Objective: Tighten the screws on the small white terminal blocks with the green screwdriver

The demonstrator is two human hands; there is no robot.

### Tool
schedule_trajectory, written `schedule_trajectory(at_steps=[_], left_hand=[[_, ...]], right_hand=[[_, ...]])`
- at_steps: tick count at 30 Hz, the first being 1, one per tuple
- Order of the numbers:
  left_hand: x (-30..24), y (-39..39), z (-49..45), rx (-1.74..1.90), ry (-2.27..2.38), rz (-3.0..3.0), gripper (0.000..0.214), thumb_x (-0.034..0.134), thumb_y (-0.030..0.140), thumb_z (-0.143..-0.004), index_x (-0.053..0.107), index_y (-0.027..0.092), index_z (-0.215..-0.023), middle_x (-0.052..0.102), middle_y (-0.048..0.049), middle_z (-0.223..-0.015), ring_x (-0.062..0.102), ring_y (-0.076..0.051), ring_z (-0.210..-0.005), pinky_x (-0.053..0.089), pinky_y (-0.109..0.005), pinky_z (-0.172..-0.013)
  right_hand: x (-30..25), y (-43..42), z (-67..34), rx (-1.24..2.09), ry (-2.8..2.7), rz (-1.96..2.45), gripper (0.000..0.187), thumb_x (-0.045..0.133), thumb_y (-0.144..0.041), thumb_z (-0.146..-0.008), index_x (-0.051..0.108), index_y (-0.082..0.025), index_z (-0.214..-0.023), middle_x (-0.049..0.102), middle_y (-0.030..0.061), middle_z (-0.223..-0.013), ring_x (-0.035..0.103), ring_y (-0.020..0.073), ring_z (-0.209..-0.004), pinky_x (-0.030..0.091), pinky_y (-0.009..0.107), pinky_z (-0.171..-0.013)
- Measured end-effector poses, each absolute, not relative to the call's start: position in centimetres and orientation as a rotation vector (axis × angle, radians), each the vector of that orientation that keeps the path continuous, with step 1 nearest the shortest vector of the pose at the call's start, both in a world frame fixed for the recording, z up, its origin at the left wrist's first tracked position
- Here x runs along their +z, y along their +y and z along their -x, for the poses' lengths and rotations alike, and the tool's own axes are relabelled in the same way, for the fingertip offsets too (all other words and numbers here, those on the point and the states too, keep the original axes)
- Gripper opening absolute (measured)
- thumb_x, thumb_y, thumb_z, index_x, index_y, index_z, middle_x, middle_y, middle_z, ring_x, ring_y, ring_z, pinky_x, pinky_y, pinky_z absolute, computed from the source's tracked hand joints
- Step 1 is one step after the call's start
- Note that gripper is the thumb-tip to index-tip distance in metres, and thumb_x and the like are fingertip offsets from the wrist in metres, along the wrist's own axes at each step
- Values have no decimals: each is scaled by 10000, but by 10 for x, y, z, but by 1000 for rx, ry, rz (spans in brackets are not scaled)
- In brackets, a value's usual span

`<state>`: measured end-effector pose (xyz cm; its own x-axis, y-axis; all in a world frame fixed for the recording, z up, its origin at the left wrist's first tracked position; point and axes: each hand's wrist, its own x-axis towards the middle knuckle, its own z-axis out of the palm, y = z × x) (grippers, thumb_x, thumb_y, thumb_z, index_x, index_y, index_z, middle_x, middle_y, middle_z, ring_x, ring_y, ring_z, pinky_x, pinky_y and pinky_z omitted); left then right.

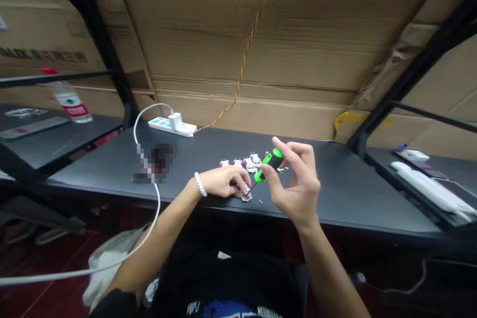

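Observation:
In the head view, my right hand (298, 179) grips a screwdriver (275, 160) with a green and black handle. Its thin shaft slants down to the left, its tip at a small white and purple plastic part (246, 197) near the table's front edge. My left hand (229, 181), wearing a white bracelet (200, 185), is closed with its fingertips on that part and steadies it on the table. Behind the hands lie several similar white and purple parts (249, 163), some half hidden by the right hand. A tiny white sliver (260, 201) lies beside the held part.
A white power strip (186, 130) with a plugged-in charger (175, 120) stands at the back left of the dark table (346, 184). Its white cable (158, 203) runs down past my left arm. A twisted red-yellow wire (245, 54) hangs before the cardboard. Black frame posts flank the table.

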<state>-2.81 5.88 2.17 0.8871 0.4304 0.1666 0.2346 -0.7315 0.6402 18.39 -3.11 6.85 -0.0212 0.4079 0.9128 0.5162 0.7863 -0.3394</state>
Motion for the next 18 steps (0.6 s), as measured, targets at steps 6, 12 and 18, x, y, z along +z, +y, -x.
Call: schedule_trajectory(at_steps=[6, 12, 18], left_hand=[[26, 55, 27, 416, 474, -2404, 329, 710, -27, -816, 878, 216, -961, 757, -64, -1097, 703, -177, -993, 555, -259, -953], [25, 53, 26, 429, 496, -2398, 372, 686, -56, -785, 870, 203, -978, 748, -69, -1183, 710, -171, -1000, 568, -252, -942], [24, 56, 26, 416, 476, -2406, 326, 699, -50, -797, 868, 197, -926, 782, -66, -1095, 715, -186, -1013, 559, -273, -972]], right_hand=[[64, -31, -186, 71, -1705, 681, 557, 540, -148, -1009, 554, -300, -1545, 643, 118, -1319, 656, 268, -1186, 591, 448, -952], [67, -34, -183, -6, -1706, 696, 536, 659, -166, -944, 622, -293, -1464, 655, 104, -1256, 656, 256, -1099, 604, 417, -882], [67, -31, -181, -103, -1639, 721, 514, 788, -214, -898, 685, -318, -1391, 588, 65, -1111, 611, 210, -943, 598, 371, -787]])
